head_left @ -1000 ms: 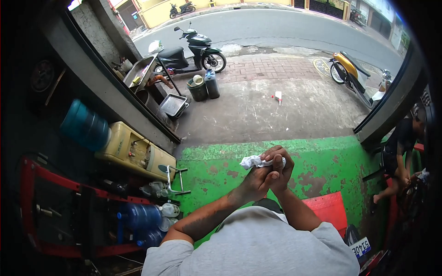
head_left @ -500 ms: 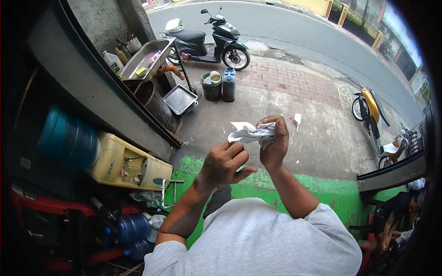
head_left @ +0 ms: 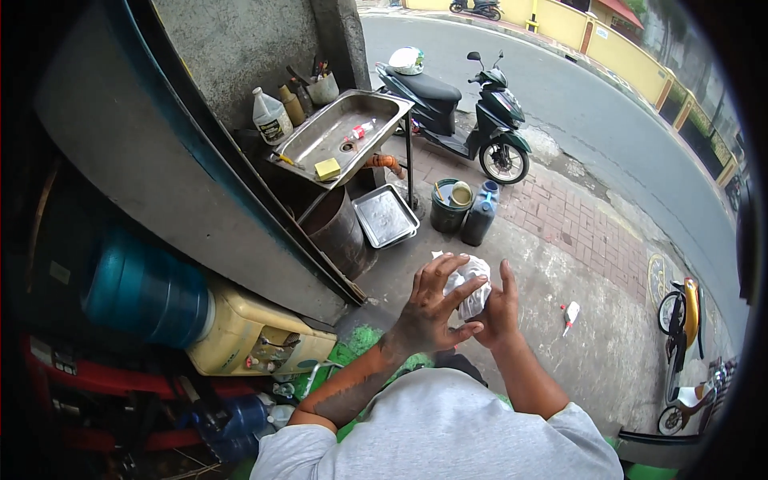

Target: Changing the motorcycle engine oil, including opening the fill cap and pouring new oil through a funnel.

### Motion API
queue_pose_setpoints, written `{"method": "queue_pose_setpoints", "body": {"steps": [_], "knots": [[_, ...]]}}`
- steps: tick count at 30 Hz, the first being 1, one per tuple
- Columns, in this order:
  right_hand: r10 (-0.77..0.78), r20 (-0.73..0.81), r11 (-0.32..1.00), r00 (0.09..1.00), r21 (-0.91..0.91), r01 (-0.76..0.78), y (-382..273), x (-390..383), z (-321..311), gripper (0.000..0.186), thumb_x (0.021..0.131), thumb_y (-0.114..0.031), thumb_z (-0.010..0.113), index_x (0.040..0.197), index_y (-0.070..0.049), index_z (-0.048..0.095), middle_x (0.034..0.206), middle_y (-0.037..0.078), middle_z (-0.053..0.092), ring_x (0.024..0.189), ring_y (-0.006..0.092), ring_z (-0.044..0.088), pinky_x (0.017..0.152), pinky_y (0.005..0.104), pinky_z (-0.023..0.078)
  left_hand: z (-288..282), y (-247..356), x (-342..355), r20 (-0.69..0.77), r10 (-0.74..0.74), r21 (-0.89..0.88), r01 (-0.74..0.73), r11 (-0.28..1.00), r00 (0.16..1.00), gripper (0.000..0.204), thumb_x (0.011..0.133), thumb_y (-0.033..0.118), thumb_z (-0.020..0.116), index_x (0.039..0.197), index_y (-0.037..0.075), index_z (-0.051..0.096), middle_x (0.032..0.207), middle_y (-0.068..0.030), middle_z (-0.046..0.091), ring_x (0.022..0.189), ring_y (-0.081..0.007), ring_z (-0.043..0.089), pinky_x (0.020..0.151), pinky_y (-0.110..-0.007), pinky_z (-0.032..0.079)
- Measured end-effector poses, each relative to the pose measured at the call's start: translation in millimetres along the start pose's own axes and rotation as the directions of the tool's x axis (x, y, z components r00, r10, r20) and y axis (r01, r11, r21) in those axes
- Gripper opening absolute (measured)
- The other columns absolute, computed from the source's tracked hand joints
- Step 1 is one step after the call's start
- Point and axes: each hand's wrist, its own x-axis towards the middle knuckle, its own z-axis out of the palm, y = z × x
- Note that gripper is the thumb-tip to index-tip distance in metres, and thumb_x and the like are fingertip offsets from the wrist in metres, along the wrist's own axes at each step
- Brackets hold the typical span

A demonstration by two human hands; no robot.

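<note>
White crumpled cloth (head_left: 475, 298) is sitting between the two hands, off the ground, in front of the grey-shirted torso. Left hand (head_left: 432, 310) is lying across the cloth's left side, fingers spread and half bent, thumb standing apart below; can't tell if it's gripping. Right hand (head_left: 499, 314) is backing the right side, thumb pointing up, other fingers mostly hidden; can't tell grasp there either. Steel sink (head_left: 388, 106) is standing beyond, left: yellow sponge (head_left: 327, 169) is resting at its near edge, white jug (head_left: 272, 118) is standing by its left edge. Bucket (head_left: 448, 218) and dark jerrycan (head_left: 480, 216) are standing side by side on the ground, right of the sink.
</note>
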Motion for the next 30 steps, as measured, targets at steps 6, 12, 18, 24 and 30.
{"method": "queue_pose_setpoints", "body": {"steps": [6,12,18,24,30], "knots": [[0.317,0.483,0.902,0.816,-0.418,-0.103,22,146,1,0.086,0.098,-0.071,0.03,0.147,-0.001,0.042,0.145,0.014,0.052,0.133,0.0275,0.05,0.113,0.0442,0.036,27,-183,-45,-0.388,-0.292,0.01,0.321,0.947,0.874,0.029,0.09,0.026,0.069,0.108,0.004,0.062,0.108,-0.0167,0.06,0.094,-0.0357,0.062,0.081,-0.045,0.051],[0.628,0.483,0.594,0.61,-0.804,0.024,-31,269,8,0.053,0.104,-0.041,0.049,0.142,-0.003,0.05,0.131,0.01,0.063,0.126,0.0201,0.056,0.108,0.0377,0.042,27,-246,-158,-0.295,-0.835,0.116,0.885,0.451,0.464,0.04,0.095,0.036,0.063,0.103,-0.003,0.062,0.097,-0.0208,0.061,0.09,-0.0434,0.063,0.077,-0.047,0.05],[0.365,0.649,0.591,0.668,-0.716,0.373,-29,404,104,0.026,0.095,-0.015,0.069,0.117,-0.001,0.065,0.093,0.002,0.071,0.085,0.0073,0.064,0.078,0.0228,0.052,57,-256,-320,-0.186,-0.937,-0.062,0.956,-0.288,-0.295,0.059,0.096,0.056,0.05,0.099,0.001,0.069,0.103,-0.0272,0.066,0.099,-0.0466,0.063,0.084,-0.051,0.049],[0.742,0.374,0.608,0.557,-0.725,-0.323,131,541,227,0.04,0.099,-0.039,0.061,0.129,-0.014,0.052,0.092,0.002,0.065,0.073,0.0111,0.058,0.067,0.0279,0.05,115,-213,-411,-0.282,-0.781,-0.21,0.83,-0.516,-0.557,0.055,0.092,0.053,0.054,0.097,0.0,0.069,0.096,-0.0269,0.069,0.097,-0.0457,0.065,0.083,-0.051,0.05],[0.672,0.239,0.637,0.701,-0.669,-0.383,285,698,288,0.053,0.099,-0.051,0.053,0.136,-0.014,0.043,0.104,0.011,0.066,0.074,0.0193,0.059,0.067,0.0349,0.053,142,-168,-398,-0.112,-0.617,-0.381,0.608,-0.697,-0.779,0.058,0.089,0.056,0.06,0.1,-0.001,0.07,0.092,-0.0225,0.071,0.087,-0.0364,0.069,0.077,-0.048,0.052]]}}
